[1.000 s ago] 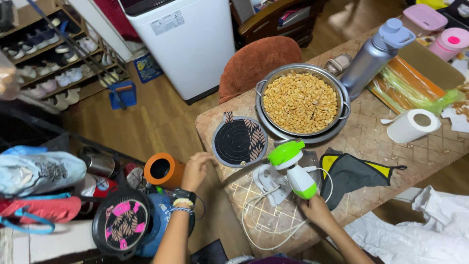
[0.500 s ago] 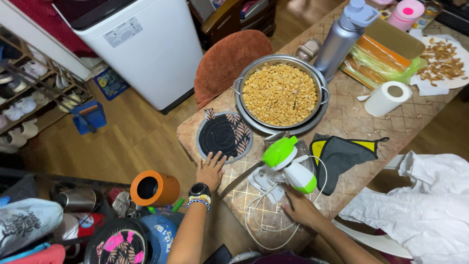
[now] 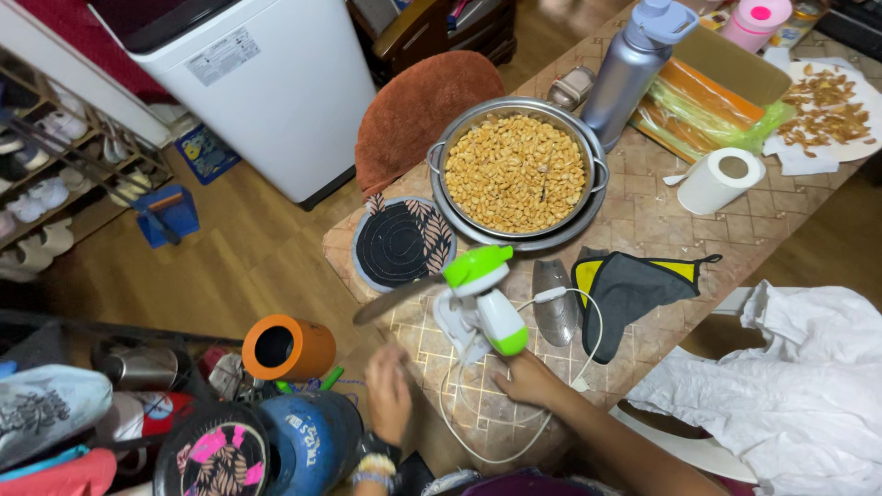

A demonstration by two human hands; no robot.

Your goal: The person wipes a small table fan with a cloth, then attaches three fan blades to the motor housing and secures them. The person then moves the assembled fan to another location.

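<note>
Hands: R hand (image 3: 525,378) clamped on 1 green-white appliance (image 3: 482,308); L hand (image 3: 390,392) blurred, grip unclear; 1 peanut pan (image 3: 514,172).

I see my left hand (image 3: 390,393) motion-blurred beside the table (image 3: 643,220), its grip unreadable, my wrist cut by the bottom edge.

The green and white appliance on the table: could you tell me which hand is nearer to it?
Right. The right hand sits just below the appliance, at its base; the left hand is off the table edge, lower left.
</note>
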